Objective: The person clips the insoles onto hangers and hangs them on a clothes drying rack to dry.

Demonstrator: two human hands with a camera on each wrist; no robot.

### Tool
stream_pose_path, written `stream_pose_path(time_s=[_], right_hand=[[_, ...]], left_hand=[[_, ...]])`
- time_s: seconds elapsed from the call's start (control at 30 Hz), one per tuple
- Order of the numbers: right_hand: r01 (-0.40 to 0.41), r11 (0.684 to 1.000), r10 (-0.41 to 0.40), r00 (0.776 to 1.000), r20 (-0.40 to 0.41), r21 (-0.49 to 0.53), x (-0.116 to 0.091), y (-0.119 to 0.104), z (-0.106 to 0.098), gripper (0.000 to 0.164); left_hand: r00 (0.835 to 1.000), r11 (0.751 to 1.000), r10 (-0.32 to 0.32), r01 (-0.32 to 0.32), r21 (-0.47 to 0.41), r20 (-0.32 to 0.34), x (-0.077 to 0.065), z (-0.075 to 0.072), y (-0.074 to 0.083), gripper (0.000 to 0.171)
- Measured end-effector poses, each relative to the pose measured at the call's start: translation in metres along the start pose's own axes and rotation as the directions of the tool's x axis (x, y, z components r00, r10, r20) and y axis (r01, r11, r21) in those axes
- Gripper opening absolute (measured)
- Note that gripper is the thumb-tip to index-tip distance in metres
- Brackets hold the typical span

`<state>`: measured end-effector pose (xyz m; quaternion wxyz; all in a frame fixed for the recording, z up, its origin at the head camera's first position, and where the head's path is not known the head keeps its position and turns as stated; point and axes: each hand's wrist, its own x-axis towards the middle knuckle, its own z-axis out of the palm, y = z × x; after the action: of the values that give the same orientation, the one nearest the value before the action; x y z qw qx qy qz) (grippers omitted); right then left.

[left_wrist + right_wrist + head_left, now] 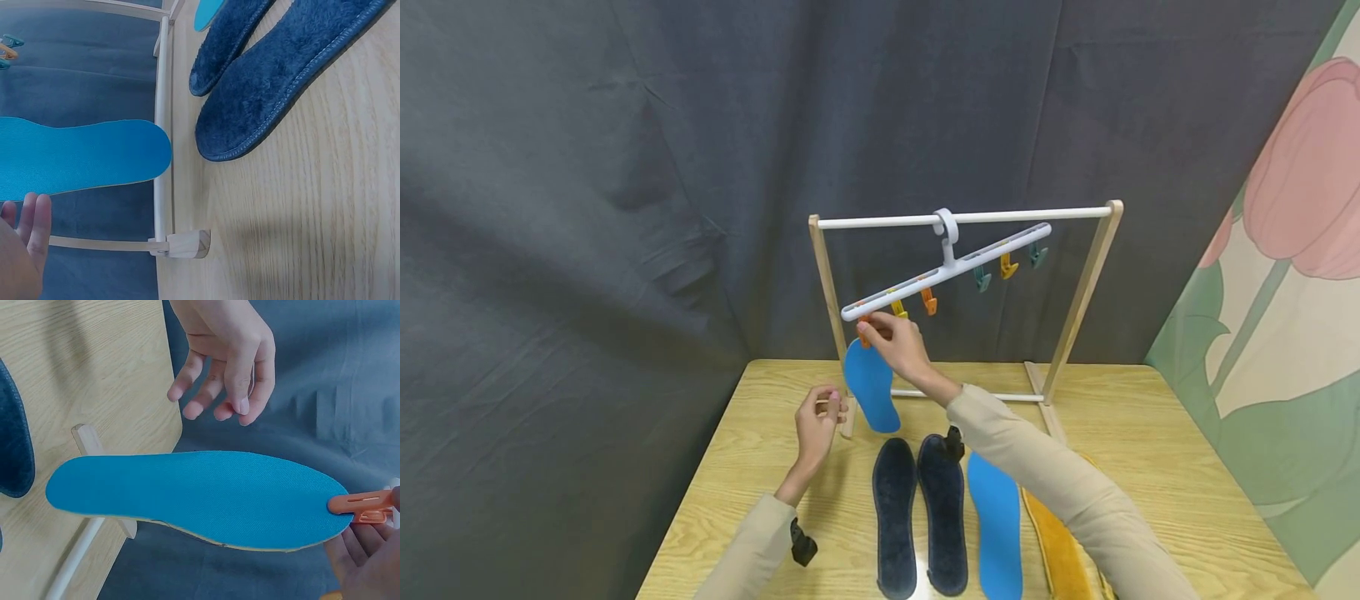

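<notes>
A blue insole [871, 387] hangs by its wide end from an orange clip [362, 501] at the low left end of a white clip hanger [951, 268]. My right hand [898, 346] pinches this clip between thumb and fingers. My left hand [817, 423] holds nothing; in the right wrist view its fingers [206, 397] hang loosely bent beside the insole, apart from it. The hanger's hook sits over the rack's white top rod [1030, 216], and its bar tilts down to the left. Several other clips, such as a yellow one [1008, 267], hold nothing.
Two dark fleecy insoles [895, 517] lie side by side on the wooden table [1187, 500]. To their right lie another blue insole [996, 525] and a yellow one [1058, 546], partly covered by my right sleeve. The rack's wooden post [1082, 300] stands at right.
</notes>
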<state>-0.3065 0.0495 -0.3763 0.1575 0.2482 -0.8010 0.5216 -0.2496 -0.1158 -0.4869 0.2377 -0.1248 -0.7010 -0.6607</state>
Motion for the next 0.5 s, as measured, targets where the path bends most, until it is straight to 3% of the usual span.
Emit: stream_pose_path(time_s=[0.5], right_hand=[[-0.002, 1.000, 0.001, 0.999, -0.043, -0.023, -0.0030, 0.0038, 0.0019, 0.026]], left_hand=[[0.998, 0.999, 0.001, -0.003, 0.034, 0.055, -0.0099, 0.0070, -0.0005, 0.020]])
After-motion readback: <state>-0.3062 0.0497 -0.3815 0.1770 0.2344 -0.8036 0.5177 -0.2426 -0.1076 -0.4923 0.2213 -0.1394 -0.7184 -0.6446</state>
